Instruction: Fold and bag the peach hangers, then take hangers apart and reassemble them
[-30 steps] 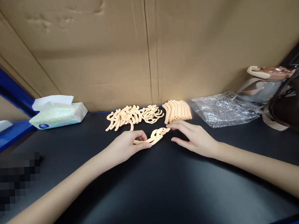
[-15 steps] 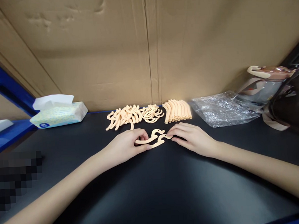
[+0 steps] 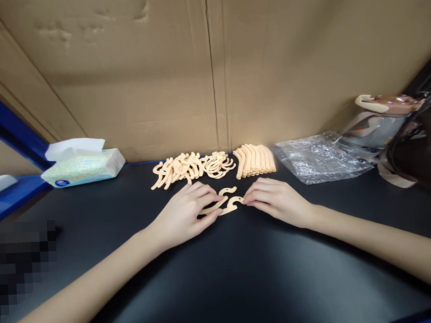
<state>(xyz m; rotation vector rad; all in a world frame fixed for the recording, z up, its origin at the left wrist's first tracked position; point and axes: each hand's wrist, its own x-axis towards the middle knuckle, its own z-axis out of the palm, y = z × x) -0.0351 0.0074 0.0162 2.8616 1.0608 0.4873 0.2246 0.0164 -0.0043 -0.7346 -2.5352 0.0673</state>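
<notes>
Two flat, cream, hook-ended S-shaped pieces lie on the black tabletop between my hands. My left hand (image 3: pixel 184 213) has its thumb at the left end of the nearer S-shaped piece (image 3: pixel 232 204), and its fingertips reach onto the farther S-shaped piece (image 3: pixel 226 192), partly hiding it. Opposite, my right hand (image 3: pixel 277 200) pinches the hooked tip of the nearer piece, fingers closed together. Just beyond my hands sits a loose heap of similar cream hooked pieces (image 3: pixel 181 168). To its right, bent cream tubes (image 3: pixel 254 160) are stacked in a neat row.
A tissue pack (image 3: pixel 84 166) stands at the back left by a blue frame (image 3: pixel 14 124). Clear plastic wrap (image 3: pixel 323 158) lies at the back right, beside a bottle (image 3: pixel 379 119) and a dark bag (image 3: pixel 420 146). Cardboard (image 3: pixel 143 88) walls the far edge.
My left hand has shifted slightly right, its fingers now stretched over the farther piece instead of curled at its left end. The nearer piece has moved slightly; my right hand stays at its tip.
</notes>
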